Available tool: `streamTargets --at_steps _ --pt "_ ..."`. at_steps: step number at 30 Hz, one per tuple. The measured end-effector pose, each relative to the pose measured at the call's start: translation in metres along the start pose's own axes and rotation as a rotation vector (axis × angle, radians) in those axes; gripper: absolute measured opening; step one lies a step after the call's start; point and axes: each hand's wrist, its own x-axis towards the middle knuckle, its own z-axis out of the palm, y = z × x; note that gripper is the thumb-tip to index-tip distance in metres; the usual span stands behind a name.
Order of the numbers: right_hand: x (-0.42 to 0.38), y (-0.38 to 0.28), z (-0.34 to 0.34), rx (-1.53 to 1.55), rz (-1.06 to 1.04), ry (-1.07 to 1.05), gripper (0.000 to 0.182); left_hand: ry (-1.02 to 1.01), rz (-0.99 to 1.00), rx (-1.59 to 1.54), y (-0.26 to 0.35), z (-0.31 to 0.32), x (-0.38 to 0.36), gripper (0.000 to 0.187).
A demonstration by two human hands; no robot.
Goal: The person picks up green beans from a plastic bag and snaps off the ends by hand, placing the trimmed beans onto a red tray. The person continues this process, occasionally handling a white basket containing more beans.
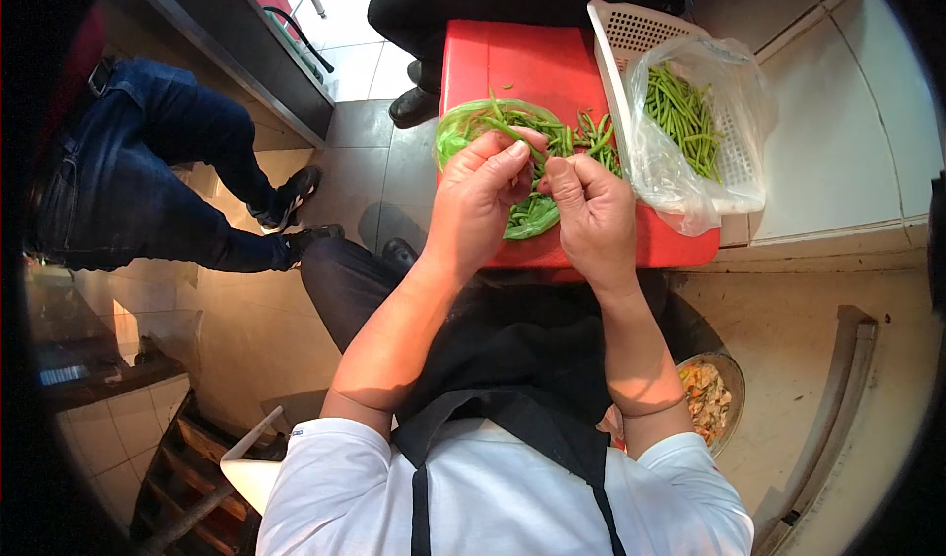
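My left hand [485, 184] is closed around a green bean [507, 128], whose far end sticks out past the fingers. Close beside it, my right hand [597, 206] has thumb and fingers pinched together at the near end of that bean; the exact contact is partly hidden. Beneath both hands lies an opened green plastic bag [453, 130] with green beans in it. More beans [596, 134] lie at the bag's right side, on the red table [680, 244].
A white perforated basket [613, 68] at the table's right holds a clear plastic bag [670, 194] of long beans [680, 118]. A bowl of food scraps [711, 403] sits low by my right elbow. A person in jeans [168, 162] is at left; another's dark-clothed legs [463, 4] are opposite.
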Motion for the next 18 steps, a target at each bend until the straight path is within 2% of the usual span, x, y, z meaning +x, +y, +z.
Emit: streamTargets --at_steps 11,18 --pt "-0.028 0.018 0.000 -0.062 0.037 -0.061 0.015 0.093 -0.055 0.171 -0.011 -0.010 0.004 0.023" --pt "-0.027 0.025 -0.002 -0.122 0.014 0.079 0.009 0.013 -0.016 0.260 -0.022 -0.017 -0.001 0.021"
